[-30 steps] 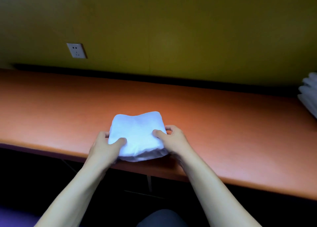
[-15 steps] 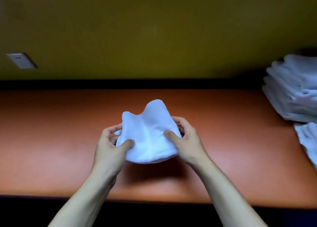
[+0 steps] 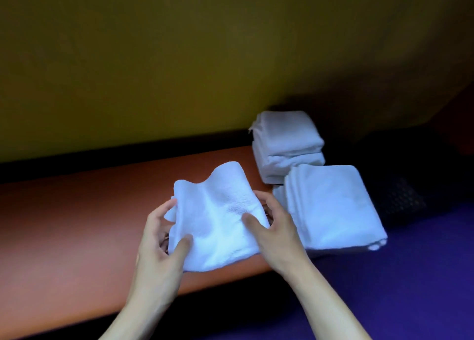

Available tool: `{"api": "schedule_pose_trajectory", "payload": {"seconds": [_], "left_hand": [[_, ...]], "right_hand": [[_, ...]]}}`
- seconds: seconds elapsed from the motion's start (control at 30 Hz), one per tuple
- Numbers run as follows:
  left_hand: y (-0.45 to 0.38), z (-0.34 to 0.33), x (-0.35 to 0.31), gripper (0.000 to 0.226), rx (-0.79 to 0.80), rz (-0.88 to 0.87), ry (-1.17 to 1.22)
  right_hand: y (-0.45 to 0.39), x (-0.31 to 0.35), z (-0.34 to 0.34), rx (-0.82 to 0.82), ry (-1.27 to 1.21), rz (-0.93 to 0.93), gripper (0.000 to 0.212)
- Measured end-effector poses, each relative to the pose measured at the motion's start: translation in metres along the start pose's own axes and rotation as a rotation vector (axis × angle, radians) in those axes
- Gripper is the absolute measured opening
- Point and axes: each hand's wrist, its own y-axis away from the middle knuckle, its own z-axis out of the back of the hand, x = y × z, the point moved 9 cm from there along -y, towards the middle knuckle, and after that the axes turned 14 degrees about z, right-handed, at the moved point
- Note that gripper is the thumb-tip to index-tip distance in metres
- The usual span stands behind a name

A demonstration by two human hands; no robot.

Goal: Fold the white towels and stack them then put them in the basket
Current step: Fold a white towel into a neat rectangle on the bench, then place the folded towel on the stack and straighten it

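While both your hands, left hand [image 3: 156,247] and right hand [image 3: 275,233], pinch one folded towel [image 3: 218,221] above the bench [image 3: 77,211], two stacks [image 3: 328,203] wait beside it; basket unseen, stacking pending.

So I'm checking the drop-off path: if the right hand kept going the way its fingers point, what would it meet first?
Probably the near stack of folded towels, just right of the right hand, which grips the folded towel. Depth is unclear.

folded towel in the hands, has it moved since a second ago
Yes. The folded towel, gripped by the left hand and right hand, was lifted off the orange table and carried right, toward the towel stacks.
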Motion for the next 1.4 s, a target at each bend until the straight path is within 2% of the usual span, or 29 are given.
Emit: {"api": "schedule_pose_trajectory", "payload": {"seconds": [0.17, 0.33, 0.5, 0.67, 0.8, 0.87, 0.93, 1.0, 1.07, 1.17, 1.3, 1.4], "left_hand": [[0.041, -0.059, -0.027, 0.066, 0.060, 0.015, -0.044], [0.041, -0.111, -0.054, 0.061, 0.091, -0.045, -0.075], [-0.007, -0.151, -0.092, 0.062, 0.072, -0.093, -0.082], [-0.090, -0.202, -0.128, 0.069, 0.104, -0.183, -0.141], [-0.159, -0.235, -0.134, 0.069, 0.089, -0.191, -0.152], [-0.189, -0.248, -0.124, 0.070, 0.060, -0.190, -0.291], [-0.213, -0.266, -0.099, 0.069, 0.078, -0.159, -0.545], [-0.227, -0.282, -0.068, 0.062, 0.123, -0.093, -0.753], [-0.232, -0.288, -0.052, 0.058, 0.129, -0.062, -0.838], [-0.229, -0.284, -0.054, 0.057, 0.091, -0.019, -0.870], [-0.190, -0.280, -0.070, 0.054, 0.037, -0.002, -0.841], [-0.134, -0.277, -0.078, 0.049, -0.059, -0.137, -0.836]], "right_hand": [[0.018, 0.007, 0.074, 0.024, 0.014, -0.079, 0.034], [0.003, 0.007, 0.130, -0.026, 0.002, -0.112, 0.035], [-0.057, 0.009, 0.165, -0.088, 0.002, -0.057, 0.035], [-0.145, -0.014, 0.194, -0.142, 0.081, -0.028, 0.033], [-0.212, -0.037, 0.208, -0.147, 0.225, 0.023, 0.046], [-0.232, -0.044, 0.209, -0.121, 0.469, 0.094, 0.057], [-0.245, -0.056, 0.196, 0.002, 0.839, 0.222, 0.062], [-0.251, -0.086, 0.179, 0.183, 0.946, 0.188, 0.055], [-0.251, -0.108, 0.174, 0.277, 0.917, 0.101, 0.052], [-0.249, -0.104, 0.178, 0.291, 0.858, 0.091, 0.053], [-0.225, -0.082, 0.199, 0.179, 0.684, 0.128, 0.051], [-0.180, -0.067, 0.223, 0.068, 0.578, 0.162, 0.048]]}}
